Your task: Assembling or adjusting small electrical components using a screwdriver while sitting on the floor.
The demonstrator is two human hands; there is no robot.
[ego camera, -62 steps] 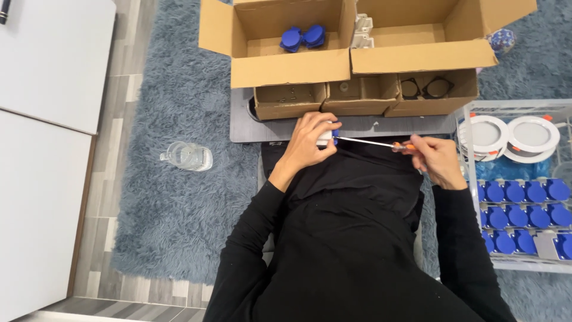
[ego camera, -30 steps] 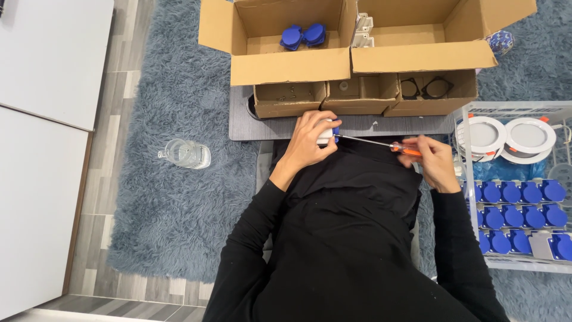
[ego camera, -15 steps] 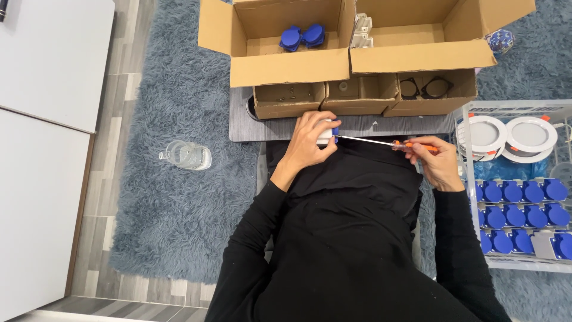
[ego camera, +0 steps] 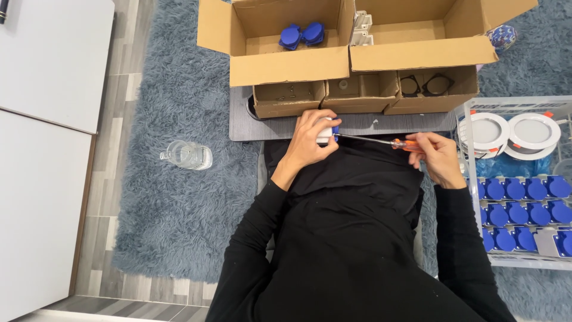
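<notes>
I am watching both hands working a screwdriver against a small part over the lap.

The left hand (ego camera: 310,140) is gripping a small white and blue part (ego camera: 327,131) just below the grey mat's (ego camera: 250,126) near edge; the right hand (ego camera: 438,156), at three o'clock from it, is closed on the orange-handled screwdriver (ego camera: 381,141), its tip touching the part. Cardboard boxes (ego camera: 292,65) are crowding twelve o'clock and a wire basket (ego camera: 471,179) is hemming the right; open rug (ego camera: 179,197) is lying at nine o'clock around a water bottle (ego camera: 186,155).

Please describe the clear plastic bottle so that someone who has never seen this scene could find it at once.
Start at the grey-blue shaggy rug. Left of the person's left hand, the clear plastic bottle lies on its side on the pile, alone. It is the only transparent, colourless thing there; everything else nearby is cardboard, blue or white.
</notes>
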